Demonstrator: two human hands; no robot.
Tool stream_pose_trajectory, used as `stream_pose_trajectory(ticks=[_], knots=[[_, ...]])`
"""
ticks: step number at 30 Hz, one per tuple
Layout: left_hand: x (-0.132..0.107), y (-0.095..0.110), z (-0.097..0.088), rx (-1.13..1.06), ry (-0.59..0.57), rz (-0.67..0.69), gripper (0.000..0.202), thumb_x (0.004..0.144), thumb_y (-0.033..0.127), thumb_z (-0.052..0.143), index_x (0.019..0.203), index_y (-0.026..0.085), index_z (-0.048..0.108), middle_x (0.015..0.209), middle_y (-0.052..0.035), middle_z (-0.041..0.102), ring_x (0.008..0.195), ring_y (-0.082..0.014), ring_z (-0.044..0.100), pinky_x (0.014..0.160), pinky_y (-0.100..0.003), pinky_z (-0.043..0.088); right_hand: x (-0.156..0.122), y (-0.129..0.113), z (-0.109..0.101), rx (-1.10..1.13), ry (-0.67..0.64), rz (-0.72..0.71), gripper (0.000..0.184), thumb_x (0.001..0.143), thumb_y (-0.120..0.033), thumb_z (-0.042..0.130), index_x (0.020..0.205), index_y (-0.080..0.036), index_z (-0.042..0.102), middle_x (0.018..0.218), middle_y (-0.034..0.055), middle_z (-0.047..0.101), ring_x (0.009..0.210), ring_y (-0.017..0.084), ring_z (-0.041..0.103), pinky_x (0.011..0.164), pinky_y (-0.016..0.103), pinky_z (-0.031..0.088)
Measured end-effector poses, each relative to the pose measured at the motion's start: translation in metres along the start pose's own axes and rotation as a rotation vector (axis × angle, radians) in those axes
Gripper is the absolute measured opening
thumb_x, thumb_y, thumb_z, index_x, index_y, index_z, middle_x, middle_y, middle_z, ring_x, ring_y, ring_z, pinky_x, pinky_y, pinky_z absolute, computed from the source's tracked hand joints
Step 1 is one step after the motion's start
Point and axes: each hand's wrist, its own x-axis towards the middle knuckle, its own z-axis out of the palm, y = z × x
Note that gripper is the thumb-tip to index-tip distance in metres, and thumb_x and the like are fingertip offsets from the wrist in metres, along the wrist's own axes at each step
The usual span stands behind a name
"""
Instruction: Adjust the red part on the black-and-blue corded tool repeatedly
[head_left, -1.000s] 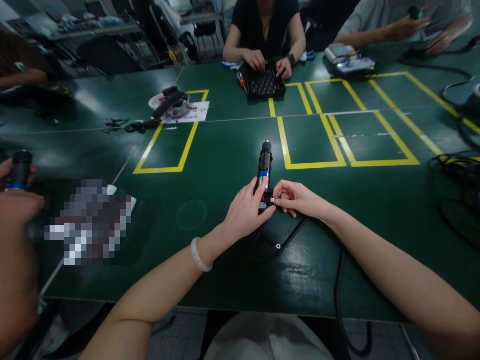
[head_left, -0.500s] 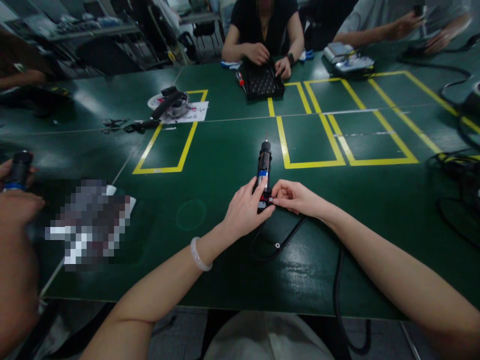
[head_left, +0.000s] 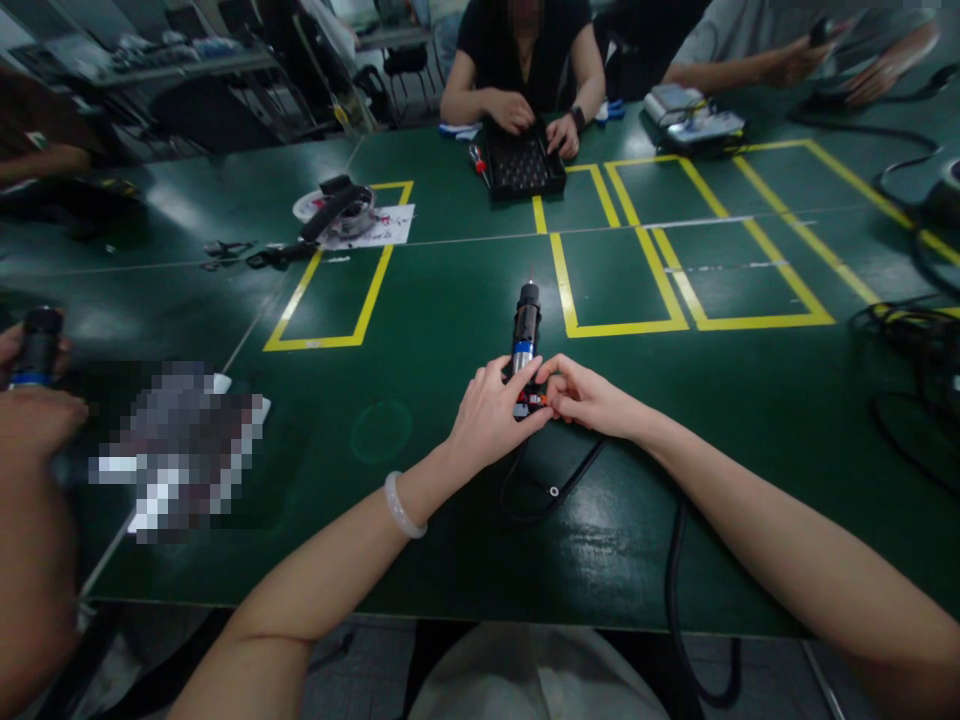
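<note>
A black cylindrical tool (head_left: 527, 315) with a blue band and a silver section lies on the green table, its thin tip pointing away from me. My left hand (head_left: 495, 408) rests over its near end, thumb and forefinger on either side. Close beside it, my right hand (head_left: 581, 392) pinches a small orange piece (head_left: 545, 400) against the red and white parts at that end. Fingers hide much of this spot. From under my hands a black cable (head_left: 574, 480) loops over the table, with a small ring terminal (head_left: 553, 491) on it.
Yellow tape outlines (head_left: 628, 328) mark the table. A co-worker across handles a black tray (head_left: 529, 178) beside a red screwdriver (head_left: 478, 160). At left, another person's hand (head_left: 45, 415) holds a similar tool. Cables (head_left: 919, 340) bunch at the right; a tape roll (head_left: 345, 212) sits back left.
My right fingers have curled and shifted slightly at the tool's near end, and the small orange piece now shows between them. My left hand stays on the tool.
</note>
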Motion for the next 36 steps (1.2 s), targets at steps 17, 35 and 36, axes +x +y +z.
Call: stream_pose_trajectory(ticks=[17,35,36], knots=[[0.009,-0.012,-0.002,-0.053,0.021,-0.03,0.053,0.078,0.039,0.067,0.13,0.029,0.06,0.122,-0.0098,0.048,0.11,-0.0273,0.053,0.098,-0.043,0.045,0.0,-0.003,-0.004,0.016,0.023,0.067,0.047,0.077,-0.011,0.048,0.122,-0.022,0.041,0.067,-0.0087,0.051,0.045,0.007,0.046,0.032,0.012,0.032],[-0.002,-0.192,-0.082,0.23,0.011,-0.293,0.058,0.079,0.055,0.062,0.131,0.029,0.062,0.12,-0.0096,0.051,0.117,-0.03,0.049,0.104,-0.043,0.039,-0.002,-0.009,-0.009,0.135,0.043,0.068,0.025,0.091,-0.025,0.053,0.114,-0.019,0.045,0.052,-0.0112,0.05,0.034,0.006,0.04,0.032,0.015,0.032],[0.0,-0.207,-0.088,0.237,0.005,-0.313,0.059,0.079,0.055,0.062,0.131,0.028,0.062,0.119,-0.0096,0.053,0.116,-0.0299,0.049,0.104,-0.044,0.038,-0.002,-0.009,-0.009,0.133,0.042,0.07,0.025,0.091,-0.025,0.053,0.114,-0.018,0.045,0.052,-0.0113,0.05,0.034,0.006,0.04,0.032,0.015,0.032]])
